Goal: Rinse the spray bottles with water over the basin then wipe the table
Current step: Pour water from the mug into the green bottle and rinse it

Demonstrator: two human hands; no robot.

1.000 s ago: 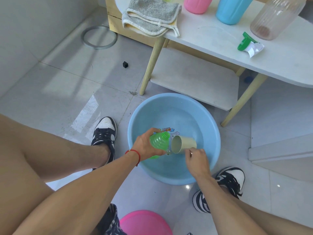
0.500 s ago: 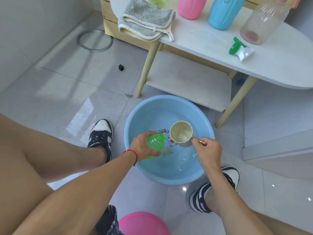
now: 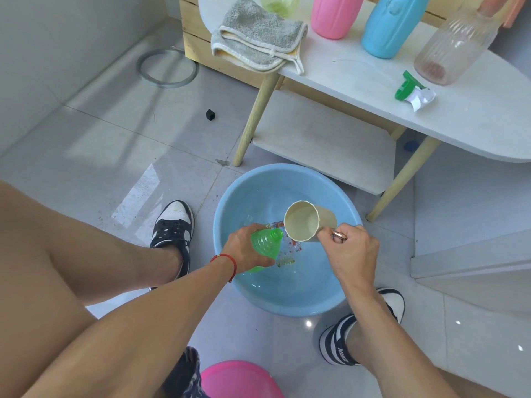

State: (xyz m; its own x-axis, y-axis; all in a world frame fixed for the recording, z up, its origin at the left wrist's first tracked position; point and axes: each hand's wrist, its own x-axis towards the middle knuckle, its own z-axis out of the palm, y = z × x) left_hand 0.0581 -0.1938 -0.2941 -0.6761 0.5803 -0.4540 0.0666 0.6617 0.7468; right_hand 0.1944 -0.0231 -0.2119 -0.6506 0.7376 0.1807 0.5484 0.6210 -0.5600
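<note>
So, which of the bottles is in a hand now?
The green bottle, gripped by the left hand over the blue basin; the others stand on the table.

- The basin point(image 3: 287, 300) in the middle is light blue, with a colourful picture on its bottom.
- The spray bottle point(image 3: 265, 244) held over it is bright green with ridges.
- The cup point(image 3: 309, 225) is cream.
- At the top: a grey towel point(image 3: 255, 41), a pink bottle point(image 3: 334, 15), a blue bottle point(image 3: 390, 27), a clear ribbed bottle point(image 3: 454, 44).
- The spray nozzle point(image 3: 413, 93) at upper right is green and white.
- The table point(image 3: 474, 122) is white.
- The shoes point(image 3: 173, 225) are black and white.

Glossy plastic basin point(image 3: 230, 214), terry cloth point(image 3: 258, 35)
</note>
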